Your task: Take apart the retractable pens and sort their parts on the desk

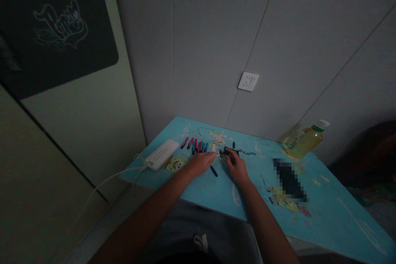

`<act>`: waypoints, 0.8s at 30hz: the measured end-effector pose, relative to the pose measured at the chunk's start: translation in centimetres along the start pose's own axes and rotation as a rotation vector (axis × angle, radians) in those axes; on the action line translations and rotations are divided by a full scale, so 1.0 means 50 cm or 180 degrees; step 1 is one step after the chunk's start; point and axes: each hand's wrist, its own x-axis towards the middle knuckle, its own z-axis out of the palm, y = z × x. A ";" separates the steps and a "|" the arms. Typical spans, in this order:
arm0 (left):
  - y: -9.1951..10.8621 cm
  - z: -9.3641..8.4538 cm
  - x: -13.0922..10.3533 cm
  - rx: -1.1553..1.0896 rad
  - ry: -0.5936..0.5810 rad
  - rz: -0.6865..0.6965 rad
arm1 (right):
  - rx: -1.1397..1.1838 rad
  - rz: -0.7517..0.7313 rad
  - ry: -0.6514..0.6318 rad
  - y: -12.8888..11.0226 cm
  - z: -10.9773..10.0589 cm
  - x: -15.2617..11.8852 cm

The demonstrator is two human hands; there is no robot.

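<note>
Both hands are over the blue table [213, 198], close together. My left hand [202, 162] has its fingers closed near a small white item [214, 147]; what it grips is too small to name. My right hand [235, 163] has bent fingers at a small dark object [228, 150], and its grip is hard to make out. Beside my left hand lies a row of red and blue pens or caps [198, 146]. A dark pen-like piece [213, 170] lies between the hands, nearer the front edge. Small dark pieces [246, 152] trail off to the right.
A white power strip [162, 154] with cables lies at the table's left. Toward the back right is a bottle of yellow liquid [305, 139], with a pixelated dark object [290, 180] in front of it. A grey wall with a socket [248, 81] stands behind.
</note>
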 end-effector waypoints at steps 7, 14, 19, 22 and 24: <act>-0.002 -0.001 0.000 0.0122 -0.0030 0.0026 | 0.0075 -0.0238 0.0227 -0.005 -0.005 0.001; -0.006 0.004 0.001 0.0465 -0.0093 -0.0142 | 0.0028 -0.0305 0.0423 -0.006 -0.004 0.003; -0.006 0.010 0.000 0.0685 -0.0295 -0.0136 | 0.0000 -0.0363 0.0188 -0.007 0.002 0.003; -0.006 0.012 -0.002 0.0768 -0.0388 -0.0092 | -0.0008 -0.0429 0.0018 -0.006 0.004 0.003; -0.006 0.014 -0.003 0.0792 -0.0418 -0.0051 | -0.0019 -0.0463 -0.0048 -0.004 0.006 0.003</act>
